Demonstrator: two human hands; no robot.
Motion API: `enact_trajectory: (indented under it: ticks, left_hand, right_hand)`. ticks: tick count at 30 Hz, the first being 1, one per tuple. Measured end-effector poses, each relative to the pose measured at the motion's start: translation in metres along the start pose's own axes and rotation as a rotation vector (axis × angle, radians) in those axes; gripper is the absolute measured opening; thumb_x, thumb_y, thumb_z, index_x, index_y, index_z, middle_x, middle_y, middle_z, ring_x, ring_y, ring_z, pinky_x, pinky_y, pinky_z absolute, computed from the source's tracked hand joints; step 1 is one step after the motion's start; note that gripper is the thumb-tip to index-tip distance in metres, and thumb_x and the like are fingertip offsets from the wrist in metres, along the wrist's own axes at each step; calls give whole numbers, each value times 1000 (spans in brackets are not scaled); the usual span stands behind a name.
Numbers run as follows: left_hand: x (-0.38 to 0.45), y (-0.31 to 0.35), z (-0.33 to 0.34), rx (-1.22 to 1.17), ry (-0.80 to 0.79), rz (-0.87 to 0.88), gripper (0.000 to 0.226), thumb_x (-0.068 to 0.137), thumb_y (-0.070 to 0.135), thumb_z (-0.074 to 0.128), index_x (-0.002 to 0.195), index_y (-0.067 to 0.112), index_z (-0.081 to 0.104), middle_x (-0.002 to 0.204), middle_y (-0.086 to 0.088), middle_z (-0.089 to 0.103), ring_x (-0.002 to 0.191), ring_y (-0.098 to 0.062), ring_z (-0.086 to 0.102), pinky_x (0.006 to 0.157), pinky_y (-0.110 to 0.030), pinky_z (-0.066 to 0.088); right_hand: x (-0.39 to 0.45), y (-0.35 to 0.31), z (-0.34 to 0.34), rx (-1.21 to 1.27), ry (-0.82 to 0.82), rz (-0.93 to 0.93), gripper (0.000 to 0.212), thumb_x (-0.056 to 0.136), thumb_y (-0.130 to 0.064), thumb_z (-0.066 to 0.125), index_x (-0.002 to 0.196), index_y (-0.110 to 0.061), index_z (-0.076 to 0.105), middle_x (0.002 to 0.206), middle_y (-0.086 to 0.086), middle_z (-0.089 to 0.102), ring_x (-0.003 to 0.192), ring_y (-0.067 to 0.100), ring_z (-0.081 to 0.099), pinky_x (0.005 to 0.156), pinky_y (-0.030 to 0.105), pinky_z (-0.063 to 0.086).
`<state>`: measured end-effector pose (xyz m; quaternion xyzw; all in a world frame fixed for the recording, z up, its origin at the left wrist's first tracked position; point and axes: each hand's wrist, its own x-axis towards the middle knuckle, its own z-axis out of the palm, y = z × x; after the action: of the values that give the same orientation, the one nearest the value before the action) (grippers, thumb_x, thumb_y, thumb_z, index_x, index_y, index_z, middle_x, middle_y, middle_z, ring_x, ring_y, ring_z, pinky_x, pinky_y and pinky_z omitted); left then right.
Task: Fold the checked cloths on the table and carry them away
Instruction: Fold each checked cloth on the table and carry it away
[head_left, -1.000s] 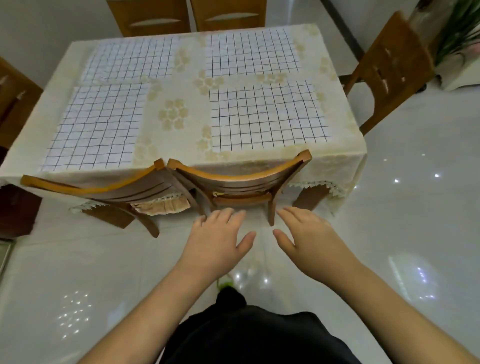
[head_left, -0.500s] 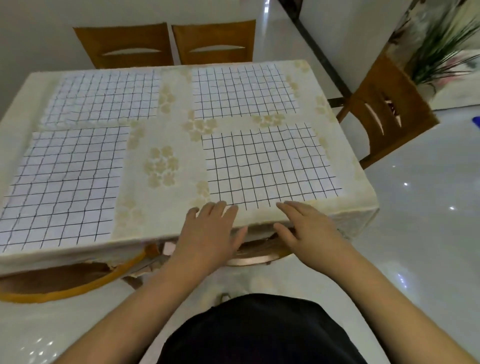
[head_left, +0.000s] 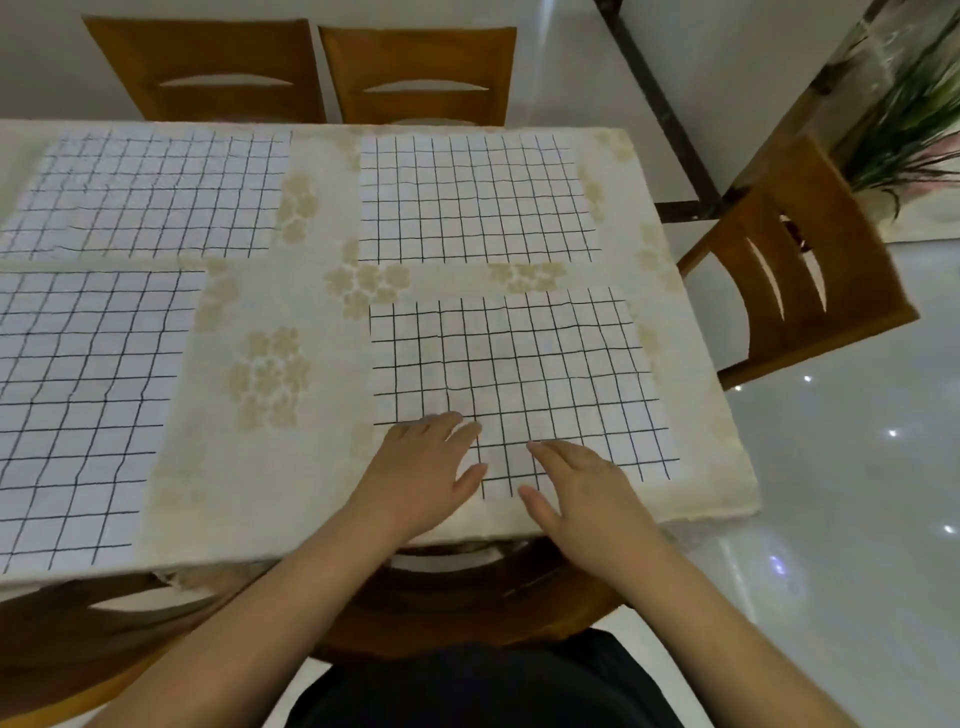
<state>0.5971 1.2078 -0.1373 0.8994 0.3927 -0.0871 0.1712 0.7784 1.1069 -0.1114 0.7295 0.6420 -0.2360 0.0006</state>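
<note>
Hands: both are reaching out over the near right part of the table, palms down, fingers straight and slightly spread, gripping nothing.
Left hand (head_left: 423, 467): it is lying over the near left corner of the near right cloth, its fingertips pointing away from the person and its thumb sticking out to the right.
Right hand (head_left: 582, 493): it is lying over the near edge of the same cloth, just beside the left hand, with a strip of cloth showing between the 2.
Near right cloth (head_left: 514, 379): white with a black grid, it is lying flat and unfolded near the table's right edge.
Other checked cloths: 3 more are lying flat, well apart from the hands, namely the far right cloth (head_left: 475, 200), the far left cloth (head_left: 150, 195) and the near left cloth (head_left: 83, 395), which is running off the picture's left side.
Tablecloth (head_left: 270, 374): cream with pale flower clusters, it is covering the whole table and showing between the 4 cloths.
Chairs: 2 far chairs (head_left: 415, 78) are standing at the table's far side, 1 side chair (head_left: 789, 280) is standing off the right end, and 1 near chair (head_left: 467, 603) is sitting tucked under the near edge, below the forearms.
Plant (head_left: 904, 119): green leaves are showing at the upper right, blurred.
Floor (head_left: 841, 467): pale, glossy tiles are reflecting small points of light.
</note>
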Motion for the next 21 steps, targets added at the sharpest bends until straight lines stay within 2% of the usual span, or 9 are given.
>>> enact_trajectory:
  ticks: [2,3,5,8,12,15,18,21]
  left_hand:
    - [18,-3,15,-47,-30,17,66,93,59,20,151,27,27,156,2,30,142,-17,29,114,-37,26]
    - [30,-3,22,-67,-35,17,69,91,60,18,150,27,29,155,1,32,141,-18,31,114,-37,28]
    - [48,-3,37,-109,-33,6,71,89,59,17,150,25,32,154,-1,36,139,-19,35,113,-38,30]
    - [74,-6,56,-124,-47,-23,57,98,47,36,150,23,32,153,-2,36,139,-20,35,113,-37,30]
    - [104,-17,75,-118,-53,-25,57,93,43,33,143,16,42,143,-12,49,128,-29,50,103,-45,44]
    - [119,-27,82,-80,-13,-35,55,92,37,37,142,14,43,142,-14,49,127,-31,51,99,-49,47]
    - [131,-36,84,-45,44,-71,63,91,45,38,145,14,38,148,-14,43,133,-32,45,106,-49,41]
    - [134,-48,93,-24,11,-139,78,89,62,32,151,15,27,155,-10,32,141,-30,33,111,-47,32]
  right_hand:
    - [15,12,3,-12,-12,-37,77,85,-63,8,149,-26,29,152,-4,35,139,15,32,112,35,26]
    - [27,22,4,-10,-20,-49,76,86,-62,10,149,-26,31,152,-4,36,139,16,33,112,35,27]
    - [48,41,7,-16,-39,-70,62,95,-56,27,149,-24,33,151,-3,38,139,17,34,111,36,27]
    - [80,69,13,-21,-32,-87,55,97,-46,44,145,-20,40,147,1,44,135,20,40,110,38,31]
    - [118,104,23,-21,-65,-119,54,98,-43,45,146,-21,38,149,0,41,136,20,36,111,38,28]
    - [143,132,30,-12,-45,-126,57,97,-38,50,148,-17,34,152,4,36,140,22,32,114,37,22]
    - [160,159,41,-13,24,-150,64,94,-33,58,148,-9,33,152,14,36,141,29,33,115,39,22]
    - [172,182,52,-9,-5,-135,80,90,-40,62,153,-13,20,159,10,21,146,28,19,119,40,15]
